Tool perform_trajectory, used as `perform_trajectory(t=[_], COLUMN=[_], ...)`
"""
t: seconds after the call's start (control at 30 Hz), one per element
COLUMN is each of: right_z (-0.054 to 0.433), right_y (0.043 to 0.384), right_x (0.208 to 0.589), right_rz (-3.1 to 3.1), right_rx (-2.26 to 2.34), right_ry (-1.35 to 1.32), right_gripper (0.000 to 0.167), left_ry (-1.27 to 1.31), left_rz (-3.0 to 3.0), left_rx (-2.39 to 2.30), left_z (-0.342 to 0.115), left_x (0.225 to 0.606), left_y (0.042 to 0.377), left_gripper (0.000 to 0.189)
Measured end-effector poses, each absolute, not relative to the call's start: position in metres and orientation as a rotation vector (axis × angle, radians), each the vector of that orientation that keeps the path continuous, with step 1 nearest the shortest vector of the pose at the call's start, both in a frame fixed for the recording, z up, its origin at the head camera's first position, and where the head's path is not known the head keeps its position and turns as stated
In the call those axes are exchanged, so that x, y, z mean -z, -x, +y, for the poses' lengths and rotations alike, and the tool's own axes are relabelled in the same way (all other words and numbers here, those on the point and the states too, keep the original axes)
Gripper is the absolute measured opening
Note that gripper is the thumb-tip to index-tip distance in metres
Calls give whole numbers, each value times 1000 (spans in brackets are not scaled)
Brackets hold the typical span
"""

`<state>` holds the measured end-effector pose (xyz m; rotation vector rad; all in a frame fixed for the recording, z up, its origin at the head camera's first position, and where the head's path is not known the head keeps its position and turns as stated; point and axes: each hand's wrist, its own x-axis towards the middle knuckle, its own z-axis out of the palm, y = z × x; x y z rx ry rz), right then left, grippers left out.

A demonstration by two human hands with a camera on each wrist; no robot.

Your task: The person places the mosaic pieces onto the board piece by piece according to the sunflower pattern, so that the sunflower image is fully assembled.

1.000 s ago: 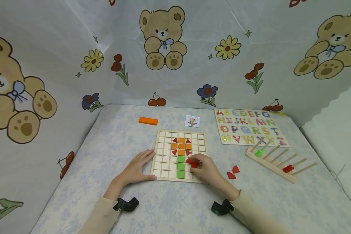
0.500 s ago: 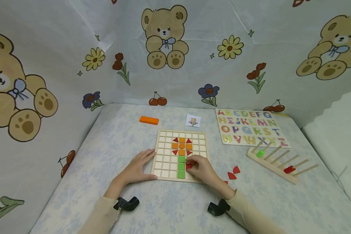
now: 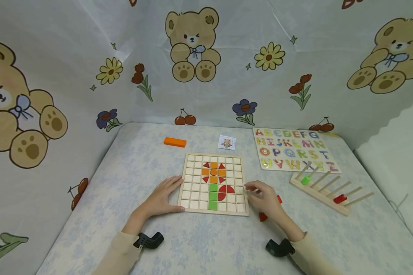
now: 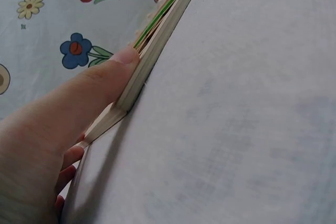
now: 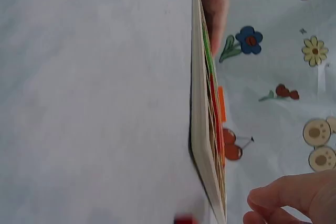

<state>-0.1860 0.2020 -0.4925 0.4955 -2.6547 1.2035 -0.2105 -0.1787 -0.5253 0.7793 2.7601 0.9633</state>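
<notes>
A wooden grid board (image 3: 195, 194) lies mid-table. On it, orange squares (image 3: 214, 165) surround an orange circle (image 3: 213, 172), with dark red triangles (image 3: 221, 179) at the corners. Green squares (image 3: 213, 196) run in a column beneath. To their right sit three red quarter-circle pieces (image 3: 221, 196). My left hand (image 3: 162, 196) rests against the board's left side, fingers extended, its thumb (image 4: 105, 82) at the near edge. Just off the board's right edge is my right hand (image 3: 265, 198), fingers loosely bent, nothing visible in them. Loose red pieces (image 3: 263, 217) lie beside and partly behind it.
Beyond the board are an orange block (image 3: 174, 142) and a small pattern card (image 3: 226, 142). At the back right lies an alphabet board (image 3: 289, 144). A wooden peg rack (image 3: 316, 195) with green and red beads stands at the right. Printed cloth walls the table's back.
My right hand has let go of a red quarter-circle piece, which now lies on the board, and has moved right, off the board. My left hand has stayed in place.
</notes>
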Motion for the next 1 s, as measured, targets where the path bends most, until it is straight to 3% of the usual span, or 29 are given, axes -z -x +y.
perform_trajectory(t=[0.2,0.4,0.83,1.0], right_z=[263,301,289,285], right_y=[171,162,175,172], right_x=[488,492,504,503], right_rz=[-2824,-2890,-2779,-2794], right_rx=[-1087,-1034,-1119,-1061], right_ry=[-312,-390,-488,-410], right_gripper=[37,41,40,40], left_ry=[-782,-770,-793,-785], left_rz=[2758,2756,2768,2758], left_rx=[-968,-955,-960,-953], left_z=[-178,-178,-179,-179], left_x=[525,525,526,525], left_y=[209,209,210,210], left_gripper=[99,100,99,99])
